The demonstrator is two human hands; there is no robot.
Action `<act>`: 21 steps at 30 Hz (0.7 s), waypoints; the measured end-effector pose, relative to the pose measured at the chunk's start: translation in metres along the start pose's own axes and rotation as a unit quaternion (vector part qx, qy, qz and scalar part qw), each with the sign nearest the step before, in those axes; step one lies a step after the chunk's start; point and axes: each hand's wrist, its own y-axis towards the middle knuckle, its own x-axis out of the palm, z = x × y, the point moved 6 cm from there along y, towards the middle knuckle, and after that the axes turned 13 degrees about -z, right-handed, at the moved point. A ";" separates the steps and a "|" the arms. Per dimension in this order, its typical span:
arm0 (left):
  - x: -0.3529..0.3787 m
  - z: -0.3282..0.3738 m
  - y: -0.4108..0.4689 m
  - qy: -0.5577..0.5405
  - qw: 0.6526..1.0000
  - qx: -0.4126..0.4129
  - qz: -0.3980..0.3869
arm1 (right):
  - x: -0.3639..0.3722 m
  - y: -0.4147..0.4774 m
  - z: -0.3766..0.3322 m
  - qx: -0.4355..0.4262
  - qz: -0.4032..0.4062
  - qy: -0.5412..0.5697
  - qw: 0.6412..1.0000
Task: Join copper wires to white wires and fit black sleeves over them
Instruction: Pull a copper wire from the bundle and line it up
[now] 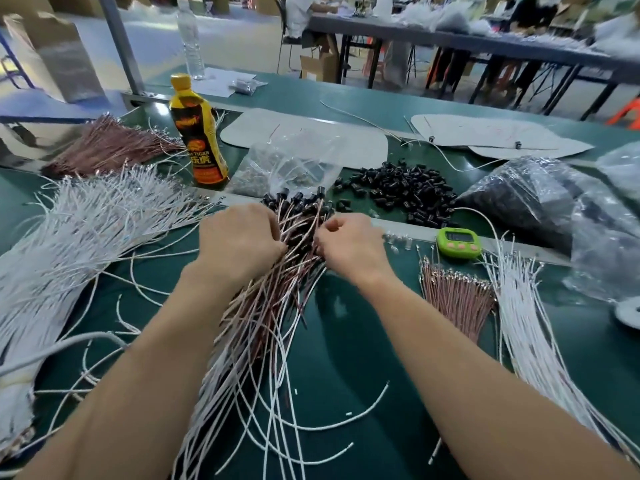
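The left hand [242,244] has its fingers [278,249] curled into the bundle of joined wires [273,306], which lies fanned toward the person at the middle of the green surface [346,358], its sleeved ends pointing away. The right hand [349,244] has its fingers curled against the bundle's right edge; whether they pinch a wire there I cannot tell. The likely trouble from here is tangling: the joined wires cross one another in many places, so pulling 1 free could drag its neighbours, loosen a joint or slide a fitted sleeve off its end. Stray white lengths lying loose near the forearms could also get swept off the surface. Supplies sit all around: a big heap of white wires [86,230] to the left, copper wires [114,147] behind it, loose black sleeves [398,192] beyond the bundle, and 2 smaller lots to the right, copper lengths [453,292] and white lengths [540,341]. A yellow-capped bottle [199,133], a green timer [459,242], a clear bag [287,164] and a dark plastic bag [519,199] also stand there. The room looks like a workshop: another long table [450,39] stands behind, with a seated person [301,12] at it and cardboard boxes [318,64] below.
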 end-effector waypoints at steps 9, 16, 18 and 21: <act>-0.016 0.020 0.031 -0.029 0.995 -0.007 0.095 | -0.056 -0.041 0.039 0.074 -0.017 -0.171 0.982; 0.001 0.062 -0.012 -0.140 0.953 0.050 0.265 | -0.088 -0.080 0.073 0.208 -0.125 -0.446 0.861; 0.013 0.095 -0.020 -0.128 0.962 0.102 0.217 | -0.085 -0.082 0.072 0.191 -0.120 -0.427 0.875; 0.035 0.131 -0.024 -0.116 0.979 0.136 0.100 | -0.084 -0.083 0.073 0.162 -0.114 -0.415 0.888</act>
